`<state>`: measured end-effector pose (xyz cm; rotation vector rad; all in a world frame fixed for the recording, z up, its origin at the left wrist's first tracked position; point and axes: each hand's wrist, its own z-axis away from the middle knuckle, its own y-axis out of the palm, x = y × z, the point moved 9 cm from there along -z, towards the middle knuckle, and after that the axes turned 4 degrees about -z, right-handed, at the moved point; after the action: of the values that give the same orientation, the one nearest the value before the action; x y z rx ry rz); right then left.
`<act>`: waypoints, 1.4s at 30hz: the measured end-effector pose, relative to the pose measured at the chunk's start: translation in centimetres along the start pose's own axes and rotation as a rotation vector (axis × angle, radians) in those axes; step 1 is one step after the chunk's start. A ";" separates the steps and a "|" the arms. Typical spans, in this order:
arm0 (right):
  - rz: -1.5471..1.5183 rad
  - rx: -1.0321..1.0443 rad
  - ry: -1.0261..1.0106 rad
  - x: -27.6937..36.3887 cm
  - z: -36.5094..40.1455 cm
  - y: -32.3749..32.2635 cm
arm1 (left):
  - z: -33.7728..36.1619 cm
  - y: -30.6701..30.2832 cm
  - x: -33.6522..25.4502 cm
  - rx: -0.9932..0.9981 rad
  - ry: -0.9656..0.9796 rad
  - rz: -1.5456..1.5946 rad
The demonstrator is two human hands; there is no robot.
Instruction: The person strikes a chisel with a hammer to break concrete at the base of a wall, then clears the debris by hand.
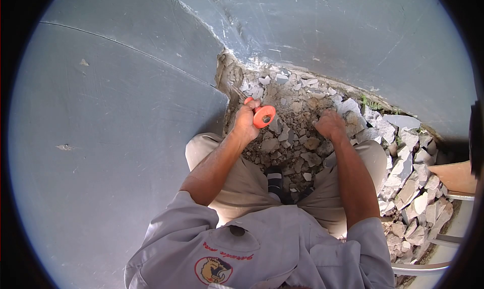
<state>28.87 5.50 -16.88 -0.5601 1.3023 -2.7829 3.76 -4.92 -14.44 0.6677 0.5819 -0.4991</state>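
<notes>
My left hand is wrapped round the orange handle of a chisel, whose metal shaft points up and left at the broken edge of the grey wall. To the right, my right hand is closed, low over the rubble at the foot of the wall. What its fingers hold, if anything, is hidden. Broken grey and white pieces lie between the two hands and beyond them.
A long heap of broken slabs runs down the right side. Beside it are a brown curved object and metal bars. Smooth grey surfaces rise at the left and top. My bent knees flank the rubble.
</notes>
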 end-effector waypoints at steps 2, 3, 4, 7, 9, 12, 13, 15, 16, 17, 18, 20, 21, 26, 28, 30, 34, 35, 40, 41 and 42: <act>0.004 -0.004 0.003 -0.1 -0.1 0.1 | 0.0 -0.1 0.0 -0.023 -0.011 -0.002; 0.006 -0.005 0.005 -0.1 0.0 0.1 | 0.1 0.0 0.0 -0.035 -0.017 -0.004; 0.008 -0.007 0.006 -0.1 0.0 0.1 | 0.1 0.1 -0.1 -0.025 -0.013 -0.003; 0.043 -0.056 -0.020 0.1 0.0 -0.2 | 0.3 0.3 -0.1 -0.003 -0.004 0.005; 0.048 -0.050 -0.019 0.2 0.0 -0.3 | 0.1 0.3 -0.2 0.004 0.008 0.016; 0.034 -0.014 -0.002 -0.1 -0.4 0.2 | 0.2 0.2 0.0 -0.019 -0.025 -0.010; 0.027 0.003 0.005 -0.2 -0.5 0.4 | 0.2 0.3 -0.2 -0.022 -0.020 -0.002; 0.026 0.012 0.013 -0.3 -0.4 0.5 | 0.3 0.2 -0.3 -0.028 -0.010 0.012; 0.025 0.014 0.016 -0.3 -0.4 0.4 | 0.2 0.2 -0.3 -0.030 -0.011 0.017; 0.041 -0.007 -0.001 -0.1 -0.4 0.3 | 0.1 0.1 -0.3 -0.034 -0.013 0.021; 0.055 -0.028 -0.017 0.0 -0.3 0.2 | 0.1 0.0 -0.3 -0.037 -0.016 0.025; 0.070 -0.059 -0.034 0.1 -0.2 0.1 | -1.1 -0.7 -0.3 0.049 0.011 0.058; 0.070 -0.070 -0.036 0.1 -0.3 0.1 | -1.1 -0.3 -0.6 0.093 0.026 0.074; 0.034 -0.077 -0.029 0.3 0.2 -0.5 | -1.8 -1.0 -1.4 -0.033 -0.017 0.032; 0.029 -0.086 -0.036 0.3 0.2 -0.5 | -2.5 -1.3 -1.6 -0.025 -0.009 0.031; 0.029 -0.105 -0.029 0.0 -0.1 -0.4 | -2.8 -1.6 -2.0 -0.015 0.032 0.035; 0.042 -0.108 -0.033 0.0 -0.4 -0.1 | -1.8 -0.3 -2.9 0.034 0.042 0.070; 0.040 -0.101 -0.024 0.0 -0.3 -0.1 | -1.9 -0.1 -3.0 0.063 0.044 0.094; 0.033 -0.061 -0.016 0.1 -0.1 -0.1 | -2.1 -0.4 -2.8 0.063 0.051 0.056; 0.034 -0.067 -0.021 0.1 -0.2 -0.1 | -2.1 -0.5 -2.7 0.051 0.045 0.055; 0.036 -0.072 -0.026 0.0 -0.3 0.1 | -2.1 -0.9 -2.5 0.037 0.038 0.053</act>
<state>28.78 5.65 -17.06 -0.5687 1.3982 -2.7002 0.74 -3.43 -14.61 0.7276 0.5903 -0.4497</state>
